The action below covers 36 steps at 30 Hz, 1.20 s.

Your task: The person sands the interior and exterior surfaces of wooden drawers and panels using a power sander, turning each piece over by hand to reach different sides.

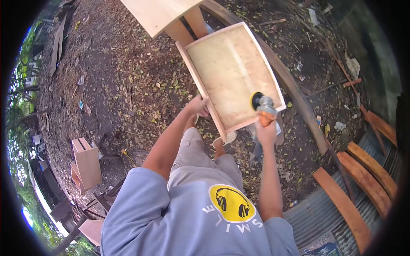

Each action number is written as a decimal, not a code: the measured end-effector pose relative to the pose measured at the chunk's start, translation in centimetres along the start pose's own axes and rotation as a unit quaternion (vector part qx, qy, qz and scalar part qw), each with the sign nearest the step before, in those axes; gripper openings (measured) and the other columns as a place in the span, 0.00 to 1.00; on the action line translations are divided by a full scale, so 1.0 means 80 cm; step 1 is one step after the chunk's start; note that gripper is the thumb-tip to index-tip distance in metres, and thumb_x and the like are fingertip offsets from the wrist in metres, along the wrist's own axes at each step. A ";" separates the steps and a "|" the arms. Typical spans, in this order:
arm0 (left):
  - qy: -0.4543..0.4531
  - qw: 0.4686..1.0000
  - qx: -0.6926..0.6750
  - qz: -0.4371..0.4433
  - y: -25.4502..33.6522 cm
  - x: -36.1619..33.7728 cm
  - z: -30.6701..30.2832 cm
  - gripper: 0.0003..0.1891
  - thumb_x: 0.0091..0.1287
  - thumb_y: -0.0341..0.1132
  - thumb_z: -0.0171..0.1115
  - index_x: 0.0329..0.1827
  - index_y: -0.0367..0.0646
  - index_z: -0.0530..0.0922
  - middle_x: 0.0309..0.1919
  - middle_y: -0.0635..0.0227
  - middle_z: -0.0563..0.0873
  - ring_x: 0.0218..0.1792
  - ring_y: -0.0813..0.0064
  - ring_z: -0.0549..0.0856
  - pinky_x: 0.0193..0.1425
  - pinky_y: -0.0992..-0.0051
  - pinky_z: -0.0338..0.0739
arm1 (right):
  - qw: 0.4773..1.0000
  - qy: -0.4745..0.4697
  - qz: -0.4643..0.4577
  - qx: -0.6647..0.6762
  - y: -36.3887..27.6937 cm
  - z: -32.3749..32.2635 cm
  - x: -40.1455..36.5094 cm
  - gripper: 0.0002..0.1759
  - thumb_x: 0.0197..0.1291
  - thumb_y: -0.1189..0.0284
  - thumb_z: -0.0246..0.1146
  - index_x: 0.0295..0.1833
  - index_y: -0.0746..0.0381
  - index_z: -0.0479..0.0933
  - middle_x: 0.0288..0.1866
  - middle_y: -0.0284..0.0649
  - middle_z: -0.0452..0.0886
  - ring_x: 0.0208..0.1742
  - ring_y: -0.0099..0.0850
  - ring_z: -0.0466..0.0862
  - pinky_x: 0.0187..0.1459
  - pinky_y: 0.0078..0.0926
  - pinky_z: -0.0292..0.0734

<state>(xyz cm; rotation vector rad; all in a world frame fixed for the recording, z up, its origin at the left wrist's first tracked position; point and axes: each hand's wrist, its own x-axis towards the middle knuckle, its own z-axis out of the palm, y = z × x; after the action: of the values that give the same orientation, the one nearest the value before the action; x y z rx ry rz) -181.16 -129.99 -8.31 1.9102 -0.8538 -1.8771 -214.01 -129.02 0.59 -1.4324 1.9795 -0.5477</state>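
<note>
A shallow wooden drawer (222, 79) with low side walls lies open side up in front of me. My left hand (198, 106) is closed on its left side wall, near the front corner. In my right hand (265, 131) is an angle grinder (266, 114) with an orange and grey body, gripped from behind. Its round, yellow-edged pad (256, 101) is over the drawer's bottom, close to the right wall. A pale wooden cabinet (164, 13) stands at the drawer's far left end.
A long wooden beam (294, 91) runs past the drawer on the right. Planks (346, 205) lie on corrugated metal sheeting (363, 187) at lower right. Another wooden box (87, 164) stands at left. Leaves cover the dirt ground (141, 85), and my feet are just below the drawer.
</note>
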 end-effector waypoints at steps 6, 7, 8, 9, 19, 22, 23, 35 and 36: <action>0.011 0.963 0.269 -0.021 -0.053 -0.061 -0.065 0.22 0.71 0.47 0.51 0.44 0.34 0.83 0.41 0.44 0.88 0.39 0.55 0.89 0.45 0.61 0.83 | 0.987 -0.156 -0.009 0.035 -0.143 0.109 0.014 0.32 0.49 0.57 0.70 0.53 0.69 0.73 0.45 0.59 0.84 0.50 0.57 0.83 0.53 0.47 0.78; 0.043 0.946 0.320 -0.016 -0.074 -0.067 -0.082 0.22 0.69 0.47 0.52 0.41 0.34 0.84 0.43 0.42 0.87 0.44 0.50 0.88 0.50 0.58 0.81 | 0.986 -0.159 -0.020 0.038 -0.172 0.127 0.022 0.32 0.49 0.57 0.71 0.53 0.69 0.74 0.45 0.60 0.84 0.50 0.56 0.84 0.53 0.46 0.78; 0.044 0.933 0.356 -0.015 -0.101 -0.073 -0.103 0.24 0.68 0.49 0.52 0.43 0.34 0.84 0.44 0.41 0.86 0.48 0.47 0.85 0.54 0.56 0.79 | 0.986 -0.162 -0.029 0.040 -0.200 0.144 0.031 0.32 0.49 0.58 0.71 0.53 0.70 0.74 0.45 0.60 0.84 0.50 0.55 0.84 0.52 0.46 0.78; 0.043 0.919 0.391 -0.013 -0.124 -0.081 -0.126 0.25 0.67 0.50 0.52 0.45 0.34 0.84 0.45 0.40 0.85 0.52 0.44 0.83 0.58 0.54 0.77 | 0.985 -0.164 -0.038 0.040 -0.225 0.160 0.041 0.31 0.49 0.58 0.72 0.52 0.70 0.75 0.46 0.60 0.83 0.50 0.55 0.84 0.52 0.45 0.78; 0.074 0.939 0.304 -0.142 -0.229 -0.067 -0.351 0.20 0.66 0.44 0.57 0.43 0.32 0.83 0.37 0.44 0.87 0.42 0.51 0.88 0.48 0.61 0.81 | 0.985 -0.172 -0.015 -0.029 -0.354 0.246 0.082 0.31 0.52 0.55 0.68 0.54 0.67 0.73 0.46 0.57 0.84 0.50 0.54 0.84 0.53 0.47 0.79; 0.046 0.959 0.243 -0.139 -0.151 -0.049 -0.351 0.19 0.70 0.43 0.54 0.41 0.32 0.82 0.29 0.51 0.88 0.25 0.62 0.89 0.30 0.65 0.83 | 0.988 -0.150 0.039 -0.015 -0.299 0.221 0.035 0.34 0.52 0.55 0.68 0.60 0.65 0.71 0.48 0.56 0.84 0.50 0.54 0.84 0.53 0.48 0.79; 0.033 0.971 0.206 -0.117 -0.135 -0.027 -0.347 0.19 0.71 0.44 0.54 0.41 0.32 0.81 0.29 0.52 0.88 0.23 0.64 0.88 0.28 0.67 0.84 | 0.987 -0.148 0.054 -0.010 -0.269 0.206 0.010 0.35 0.52 0.55 0.68 0.63 0.63 0.70 0.48 0.56 0.84 0.51 0.54 0.84 0.53 0.49 0.79; -0.037 0.997 0.060 0.032 0.090 0.053 -0.178 0.22 0.74 0.48 0.52 0.55 0.36 0.77 0.41 0.60 0.88 0.32 0.71 0.88 0.34 0.72 0.83 | 0.930 -0.066 0.342 -0.121 -0.055 0.031 -0.272 0.41 0.51 0.57 0.69 0.68 0.65 0.66 0.51 0.58 0.83 0.52 0.57 0.83 0.54 0.48 0.78; -0.030 0.996 0.084 0.026 0.090 0.049 -0.164 0.20 0.73 0.46 0.52 0.51 0.36 0.78 0.39 0.60 0.88 0.30 0.72 0.88 0.31 0.74 0.82 | 0.920 -0.063 0.360 -0.140 -0.044 0.025 -0.283 0.42 0.51 0.57 0.69 0.68 0.66 0.66 0.50 0.57 0.83 0.51 0.57 0.83 0.53 0.48 0.78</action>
<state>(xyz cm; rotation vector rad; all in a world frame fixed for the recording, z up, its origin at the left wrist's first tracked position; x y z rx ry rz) -169.79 -140.21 -5.93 1.9153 -1.1024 -1.8933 -205.36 -108.69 6.98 -0.7471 2.3371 0.1589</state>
